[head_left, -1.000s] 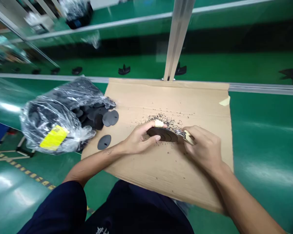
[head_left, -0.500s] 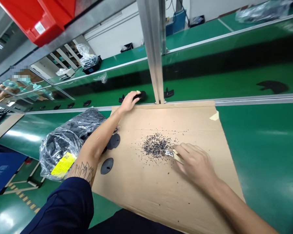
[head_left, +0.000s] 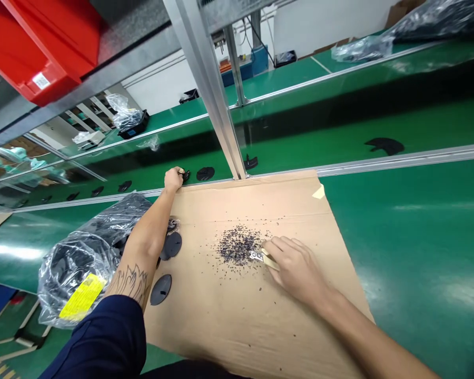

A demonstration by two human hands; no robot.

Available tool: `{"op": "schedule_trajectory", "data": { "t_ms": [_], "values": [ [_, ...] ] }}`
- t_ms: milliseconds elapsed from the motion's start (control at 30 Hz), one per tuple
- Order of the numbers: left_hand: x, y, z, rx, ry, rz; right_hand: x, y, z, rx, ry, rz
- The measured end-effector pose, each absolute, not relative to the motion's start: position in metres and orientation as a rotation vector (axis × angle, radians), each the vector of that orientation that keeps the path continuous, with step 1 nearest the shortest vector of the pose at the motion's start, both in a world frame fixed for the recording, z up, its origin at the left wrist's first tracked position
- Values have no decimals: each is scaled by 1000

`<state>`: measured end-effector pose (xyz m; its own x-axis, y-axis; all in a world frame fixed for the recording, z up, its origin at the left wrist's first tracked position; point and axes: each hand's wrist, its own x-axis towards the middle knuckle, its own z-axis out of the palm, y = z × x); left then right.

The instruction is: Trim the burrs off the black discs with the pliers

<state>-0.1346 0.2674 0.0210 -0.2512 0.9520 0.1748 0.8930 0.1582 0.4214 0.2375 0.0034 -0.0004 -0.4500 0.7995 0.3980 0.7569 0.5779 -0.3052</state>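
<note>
At the conveyor's near edge, my left hand is closed, with its fingertips on a small black plastic part. Just right of it a black oval plastic piece lies on the green belt, apart from the hand. My right hand grips a pair of nippers by the pale handles. Their metal head points left over a pile of tiny black clippings on the cardboard sheet. Dark discs, one a grey-black disc, lie beside my left forearm.
A clear plastic bag of dark parts with a yellow label stands left of the cardboard. A metal post rises at its far edge. Overhead at the left hangs a red bin. More black pieces lie along the belt; gloved hands of others show far left.
My left hand has let go of the black oval piece, which now lies on the belt, and has moved left to the smaller part beside it. The right hand still holds the nippers. The view has shifted.
</note>
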Motion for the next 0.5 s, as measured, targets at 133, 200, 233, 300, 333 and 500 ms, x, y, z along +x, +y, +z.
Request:
{"op": "schedule_trajectory", "data": {
  "t_ms": [133,200,233,300,333,500],
  "values": [
    [-128,256,36,1688,2126,992,238,5,-1,-1195,-2258,168],
    [-121,248,47,1639,2002,1107,237,6,-2,-1168,-2221,239],
    [-117,242,52,1625,1944,1142,236,6,-2,-1162,-2195,297],
    [-106,224,59,1622,1744,1183,234,7,0,-1171,-2112,461],
    [-100,211,61,1630,1589,1190,232,7,2,-1182,-2055,565],
    [-52,110,47,1688,875,1070,223,5,19,-1163,-1697,1149]
  ]
}}
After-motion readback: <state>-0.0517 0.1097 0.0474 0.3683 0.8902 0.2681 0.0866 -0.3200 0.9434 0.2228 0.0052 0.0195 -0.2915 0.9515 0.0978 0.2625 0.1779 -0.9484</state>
